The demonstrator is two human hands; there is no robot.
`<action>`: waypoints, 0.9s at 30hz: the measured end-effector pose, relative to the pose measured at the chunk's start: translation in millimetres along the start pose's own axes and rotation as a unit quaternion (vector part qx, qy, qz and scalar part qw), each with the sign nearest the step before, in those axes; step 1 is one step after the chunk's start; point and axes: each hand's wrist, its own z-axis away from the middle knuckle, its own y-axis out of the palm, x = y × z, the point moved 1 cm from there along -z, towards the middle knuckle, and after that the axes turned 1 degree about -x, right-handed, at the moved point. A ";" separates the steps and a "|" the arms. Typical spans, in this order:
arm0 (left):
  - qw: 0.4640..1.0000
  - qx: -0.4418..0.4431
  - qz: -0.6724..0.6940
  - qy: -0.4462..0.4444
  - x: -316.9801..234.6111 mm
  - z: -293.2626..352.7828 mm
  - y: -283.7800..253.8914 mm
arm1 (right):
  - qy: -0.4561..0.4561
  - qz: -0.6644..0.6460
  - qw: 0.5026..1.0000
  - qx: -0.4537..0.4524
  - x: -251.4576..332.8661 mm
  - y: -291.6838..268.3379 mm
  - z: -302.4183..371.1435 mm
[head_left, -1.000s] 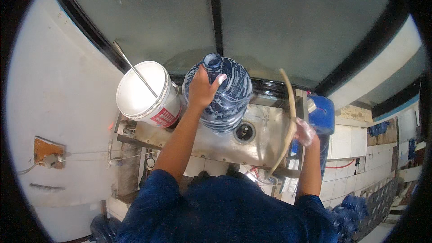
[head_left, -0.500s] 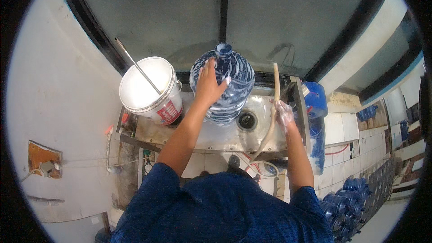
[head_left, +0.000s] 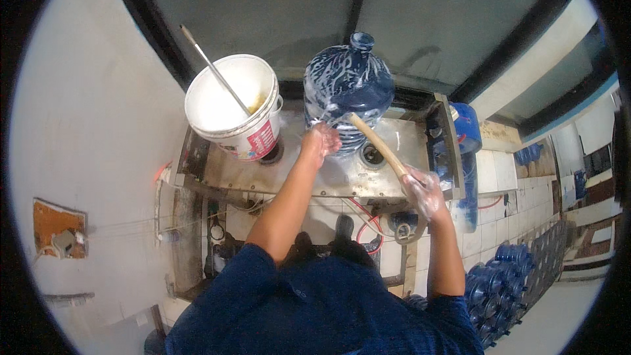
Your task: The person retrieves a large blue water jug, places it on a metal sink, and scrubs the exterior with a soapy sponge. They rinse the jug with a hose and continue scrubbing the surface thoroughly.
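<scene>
A large blue water jug (head_left: pixel 351 82) stands upright on the metal sink top, streaked with white suds. My right hand (head_left: pixel 424 192), coated in foam, is closed around a pale beige hose (head_left: pixel 378 144). The hose's open end points at the jug's lower front side, close to my left hand (head_left: pixel 322 143). That left hand is wet, its palm turned up toward the hose end and its fingers slightly cupped, holding nothing. Whether its fingertips touch the jug I cannot make out.
A white bucket (head_left: pixel 233 98) with a metal-handled tool (head_left: pixel 213 69) leaning inside stands left on the metal sink top (head_left: pixel 296 181). A drain hole (head_left: pixel 373 154) lies right of the jug's base. Blue containers (head_left: pixel 465 128) stand beyond the right edge; several blue jugs (head_left: pixel 496 289) sit lower right.
My left hand has left the jug's shoulder and dropped to its lower front. My right hand has swung the hose from upright to tilting left, its end now at the jug.
</scene>
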 end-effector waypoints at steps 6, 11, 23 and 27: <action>0.999 -0.019 -0.031 -0.002 -5.5 -12.4 -12.1 | 0.045 0.032 0.995 0.086 16.4 9.9 18.2; 0.575 0.046 -0.794 0.191 14.3 -61.8 -46.4 | -0.002 0.044 0.988 0.147 8.8 22.9 11.0; 0.989 0.044 0.008 -0.138 74.9 -9.6 46.5 | 0.099 -0.025 0.989 0.107 -73.6 -30.2 -4.8; 0.998 0.054 -0.013 -0.022 93.5 46.2 131.3 | 0.118 -0.086 0.979 0.143 -123.2 -46.0 -22.4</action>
